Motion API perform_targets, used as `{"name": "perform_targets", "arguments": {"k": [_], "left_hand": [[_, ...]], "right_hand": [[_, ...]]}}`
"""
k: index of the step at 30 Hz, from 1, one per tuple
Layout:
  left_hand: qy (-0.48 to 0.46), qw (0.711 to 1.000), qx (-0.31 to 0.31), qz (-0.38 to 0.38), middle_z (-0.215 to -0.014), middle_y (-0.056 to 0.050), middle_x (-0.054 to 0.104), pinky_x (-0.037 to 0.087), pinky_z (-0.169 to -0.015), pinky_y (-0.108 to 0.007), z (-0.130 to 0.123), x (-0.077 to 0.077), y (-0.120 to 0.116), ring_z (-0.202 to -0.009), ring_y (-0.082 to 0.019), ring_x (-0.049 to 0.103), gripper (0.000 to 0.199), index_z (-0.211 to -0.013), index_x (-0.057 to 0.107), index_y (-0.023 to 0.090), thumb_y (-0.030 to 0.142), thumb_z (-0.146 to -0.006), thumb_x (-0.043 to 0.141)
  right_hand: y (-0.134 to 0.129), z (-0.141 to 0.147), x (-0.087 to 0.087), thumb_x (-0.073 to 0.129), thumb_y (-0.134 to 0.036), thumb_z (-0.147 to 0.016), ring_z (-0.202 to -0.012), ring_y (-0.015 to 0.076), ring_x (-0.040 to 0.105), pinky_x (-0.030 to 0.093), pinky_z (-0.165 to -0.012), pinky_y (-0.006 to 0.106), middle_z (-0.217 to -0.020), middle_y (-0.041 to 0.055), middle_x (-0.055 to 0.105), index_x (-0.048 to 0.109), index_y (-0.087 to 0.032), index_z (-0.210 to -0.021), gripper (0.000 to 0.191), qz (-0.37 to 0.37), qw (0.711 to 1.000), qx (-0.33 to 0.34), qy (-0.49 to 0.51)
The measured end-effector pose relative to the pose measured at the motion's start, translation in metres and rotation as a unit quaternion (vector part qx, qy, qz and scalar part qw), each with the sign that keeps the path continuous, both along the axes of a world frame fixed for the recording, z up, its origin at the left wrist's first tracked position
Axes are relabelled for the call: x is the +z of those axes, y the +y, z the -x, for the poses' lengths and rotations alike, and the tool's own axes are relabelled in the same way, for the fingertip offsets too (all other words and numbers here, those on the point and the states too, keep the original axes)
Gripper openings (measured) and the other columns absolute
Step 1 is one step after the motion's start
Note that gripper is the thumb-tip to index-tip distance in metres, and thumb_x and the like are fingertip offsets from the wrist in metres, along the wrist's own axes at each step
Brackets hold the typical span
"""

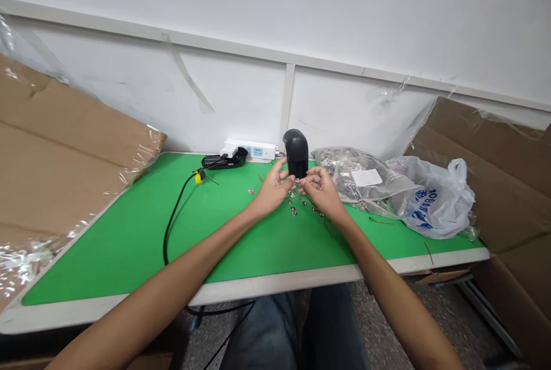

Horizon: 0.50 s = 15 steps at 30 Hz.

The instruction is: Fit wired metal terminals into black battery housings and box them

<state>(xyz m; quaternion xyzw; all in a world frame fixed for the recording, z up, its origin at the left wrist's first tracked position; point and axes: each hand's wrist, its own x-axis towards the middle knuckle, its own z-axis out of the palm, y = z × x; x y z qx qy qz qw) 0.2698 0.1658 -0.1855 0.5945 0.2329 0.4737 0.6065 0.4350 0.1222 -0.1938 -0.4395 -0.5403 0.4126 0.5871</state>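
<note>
A black, smooth object with a rounded, hooked top [296, 149] stands upright on the green mat. In front of its base, my left hand [275, 189] and my right hand [322, 191] meet, thumbs and fingers pinched on a small shiny metal piece [297, 180]. Fingertips of both hands are close to the black object's lower sides; whether they touch it I cannot tell. On the mat just below my hands lie several similar small metal pieces [294, 210], some with thin copper-coloured wires.
Behind are a white power strip [258, 151] and a black casing [224, 159] near a black cable [167, 232] with a yellow part. At right are a clear bag of metal parts [344, 166] and a white plastic bag [434, 198]. Cardboard [64, 146] flanks the table.
</note>
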Motion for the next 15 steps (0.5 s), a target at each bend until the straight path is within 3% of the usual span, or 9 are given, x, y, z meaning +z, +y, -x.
{"name": "perform_targets", "arguments": {"k": [4,10,15], "left_hand": [[0.017,0.999,-0.003,-0.027,-0.123,-0.013,0.074,0.057,-0.079,-0.03,-0.0004,-0.0037,0.0005,-0.088,-0.018,0.072,0.065,-0.147,0.046,0.02,0.031,-0.09,0.075],[0.027,0.998,-0.027,-0.05,-0.129,-0.015,0.072,0.055,-0.086,-0.031,-0.0006,-0.0045,-0.0004,-0.097,-0.019,0.073,0.056,-0.143,0.047,0.017,0.028,-0.093,0.07],[0.035,0.998,-0.033,-0.035,-0.13,-0.015,0.071,0.054,-0.079,-0.027,-0.001,-0.0033,-0.0054,-0.087,-0.014,0.071,0.056,-0.141,0.048,0.018,0.027,-0.091,0.072]], "right_hand": [[-0.0019,0.001,0.0034,0.084,-0.052,-0.076,-0.069,0.0157,0.072,0.057,-0.066,0.028,-0.078,-0.0058,0.071,0.038,-0.025,-0.109,0.063,0.021,1.0,0.0,0.018],[-0.0015,-0.0029,0.0099,0.087,-0.052,-0.072,-0.064,0.0163,0.071,0.054,-0.059,0.025,-0.07,-0.0077,0.069,0.035,-0.025,-0.108,0.069,0.06,0.998,0.002,0.03],[-0.0009,-0.0046,0.0073,0.085,-0.054,-0.074,-0.059,0.0167,0.069,0.053,-0.057,0.026,-0.068,-0.0072,0.068,0.037,-0.025,-0.109,0.067,0.059,0.998,-0.033,0.0]]}}
